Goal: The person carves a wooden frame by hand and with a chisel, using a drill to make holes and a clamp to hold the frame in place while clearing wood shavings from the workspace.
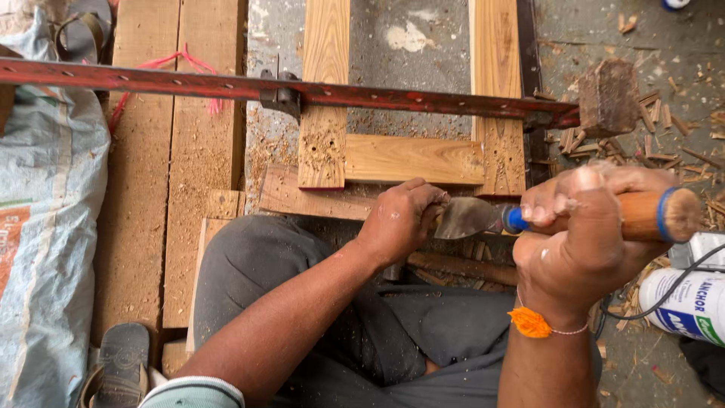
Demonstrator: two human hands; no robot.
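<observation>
Head view: right hand clenched around chisel handle, left hand pinching its blade beside wooden frame.

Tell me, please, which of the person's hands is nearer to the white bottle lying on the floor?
The right hand: it grips the chisel's wooden handle just above and left of the white bottle. The left hand pinches the chisel blade, much farther left.
</observation>
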